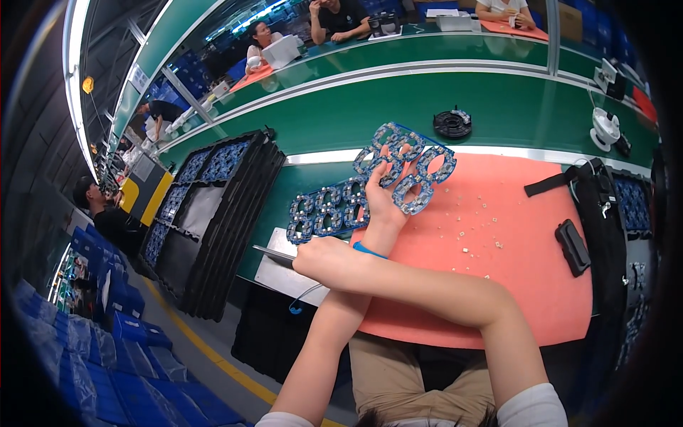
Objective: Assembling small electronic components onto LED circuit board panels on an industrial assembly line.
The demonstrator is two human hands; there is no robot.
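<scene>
My forearms cross, the right one lying over the left. My left hand, with a blue band at its wrist, is closed on a blue circuit board panel of ring-shaped pieces, raised over the orange mat. Over to the left, my right hand is closed around slim grey metal tweezers, their tips pointing left; the far part of the hand is hidden. Another panel of ring-shaped blue boards lies just beyond my right hand, near a white plate.
Tiny pale chips are scattered on the mat. Stacked black trays with blue boards stand left. At right are a black case and a black bag. A round black part sits beyond. People work across the green bench.
</scene>
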